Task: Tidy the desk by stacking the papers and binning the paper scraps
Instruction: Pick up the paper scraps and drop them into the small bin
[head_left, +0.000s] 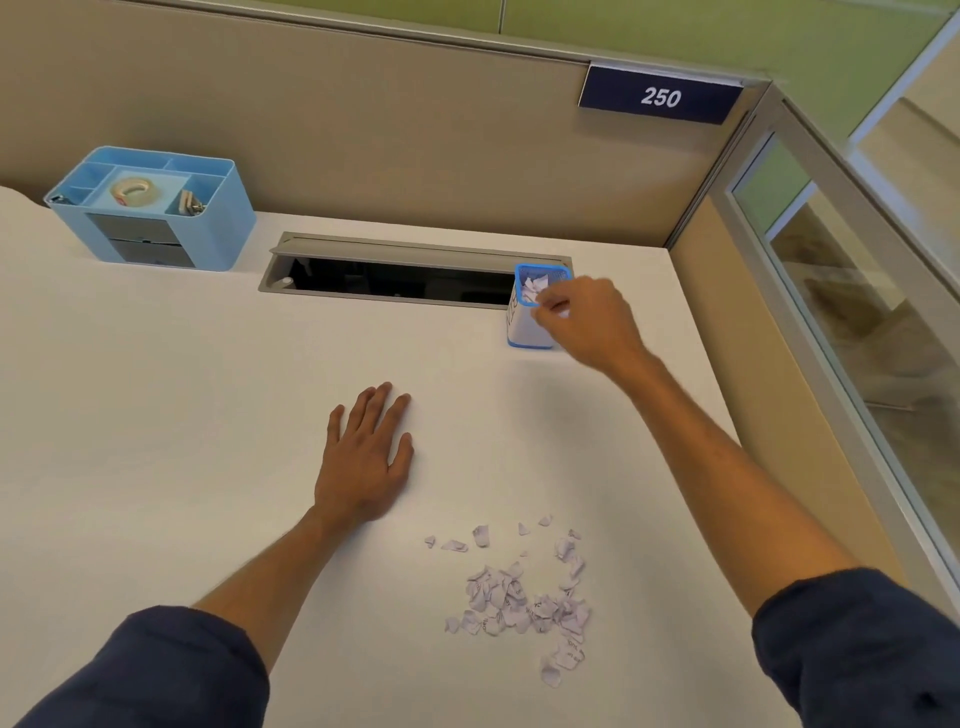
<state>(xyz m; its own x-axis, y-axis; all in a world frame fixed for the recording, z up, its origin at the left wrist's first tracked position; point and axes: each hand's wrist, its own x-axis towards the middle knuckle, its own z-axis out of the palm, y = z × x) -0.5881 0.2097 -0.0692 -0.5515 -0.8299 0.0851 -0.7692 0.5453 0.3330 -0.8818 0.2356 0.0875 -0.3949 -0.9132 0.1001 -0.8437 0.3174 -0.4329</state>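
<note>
1. The right hand hovered at the rim of the small blue-rimmed white bin, fingertips bunched together over its mouth; whether they pinched a scrap there, I could not tell.
2. White torn paper pieces showed inside that bin.
3. The left hand lay flat on the white desk, well in front and to the left of the bin, fingers straight and close together, thumb out.
4. A loose heap of pale, crumpled paper scraps sat on the desk well in front of the bin, between the two forearms.
5. Just left of the bin ran the open grey cable slot.
6. Far left of the bin stood a light blue plastic desk organiser, with a tape roll inside.
</note>
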